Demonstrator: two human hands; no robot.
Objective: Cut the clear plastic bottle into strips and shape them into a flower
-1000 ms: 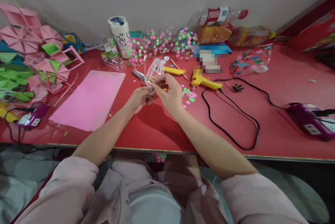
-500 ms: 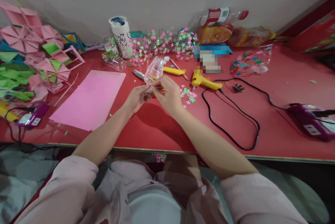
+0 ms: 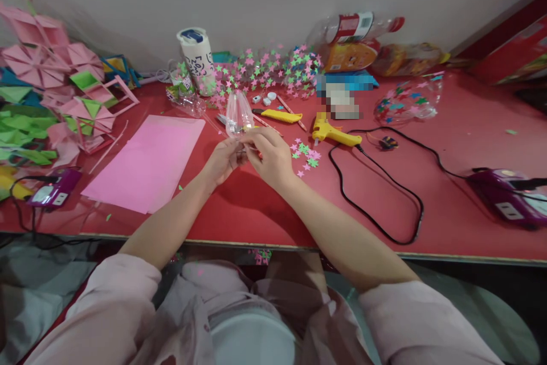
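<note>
Where the red tabletop (image 3: 256, 211) meets the wall, pink folded-paper shapes (image 3: 38, 63) are heaped far left, w/ pink paper sheets (image 3: 145, 163) lying nearer, left of the hands. Purple power strip (image 3: 510, 197) sits at the right, its cord looping to a yellow glue gun (image 3: 342, 136), right of center. Both hands are close together mid-table, fingertips meeting: L hand (image 3: 224, 161) is pinched on the near end of a clear plastic piece cut in strips (image 3: 238, 114), which points away to the far side; R hand (image 3: 270, 154) touches the same end, but can't tell if it's clamped, b/c fingers hide the spot. Just beyond: yellow utility knife (image 3: 282, 117). Right of R hand: pink & green paper stars (image 3: 313, 163).
</note>
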